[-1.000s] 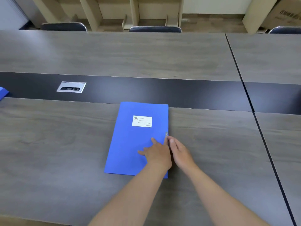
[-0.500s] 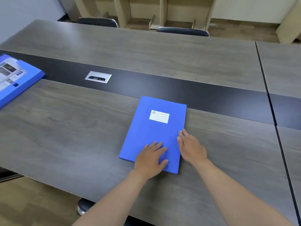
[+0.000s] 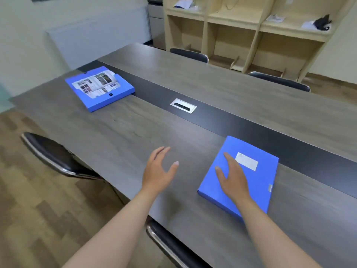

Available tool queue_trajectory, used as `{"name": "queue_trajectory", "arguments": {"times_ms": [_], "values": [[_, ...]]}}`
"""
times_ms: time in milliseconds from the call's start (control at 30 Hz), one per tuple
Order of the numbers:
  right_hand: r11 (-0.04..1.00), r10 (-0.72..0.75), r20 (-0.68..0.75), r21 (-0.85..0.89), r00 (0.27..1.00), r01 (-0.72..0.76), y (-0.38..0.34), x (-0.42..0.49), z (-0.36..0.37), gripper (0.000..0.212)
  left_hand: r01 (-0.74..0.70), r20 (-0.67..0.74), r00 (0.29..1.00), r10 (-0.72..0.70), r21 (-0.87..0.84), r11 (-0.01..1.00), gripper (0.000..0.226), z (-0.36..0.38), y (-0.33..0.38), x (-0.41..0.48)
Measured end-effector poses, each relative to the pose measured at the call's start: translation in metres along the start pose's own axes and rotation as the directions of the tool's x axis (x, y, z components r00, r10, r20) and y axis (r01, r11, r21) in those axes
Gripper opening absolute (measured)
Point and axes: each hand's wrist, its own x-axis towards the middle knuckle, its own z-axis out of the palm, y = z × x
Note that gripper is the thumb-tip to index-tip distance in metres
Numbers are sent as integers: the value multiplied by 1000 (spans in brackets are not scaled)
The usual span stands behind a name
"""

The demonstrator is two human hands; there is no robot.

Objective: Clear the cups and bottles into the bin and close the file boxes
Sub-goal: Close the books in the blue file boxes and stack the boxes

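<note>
Two empty hands, left (image 3: 157,170) and right (image 3: 232,177), spread; closed box's (image 3: 258,182) label (image 3: 246,163) unreadable.

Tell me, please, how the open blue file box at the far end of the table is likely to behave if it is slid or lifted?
The open file box lies flat on the smooth table, so it would probably slide easily and not tip. Its walls look like rigid plastic, likely stiff. The loose printed pages inside curl upward and might shift or spill if it is tilted.
</note>
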Motion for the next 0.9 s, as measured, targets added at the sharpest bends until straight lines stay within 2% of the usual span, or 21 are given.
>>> {"name": "queue_trajectory", "arguments": {"times_ms": [167, 467, 700, 900], "values": [[991, -87, -5, 100, 996, 87, -102, 0, 62, 61, 35, -99, 994, -36, -8, 999, 56, -101, -57, 2], [968, -209, 69, 158, 975, 196, -261, -8, 175, 62, 117, -260, 957, -125, -47, 992, 57, -272, -145, 3], [942, -303, 113, 188, 946, 279, -343, 11, 238, 64, 143, -381, 910, -165, -87, 986, 59, -356, -202, 18], [930, -329, 130, 218, 935, 297, -403, 57, 301, 65, 180, -397, 897, -198, -81, 980, 57, -403, -251, 63]]}}
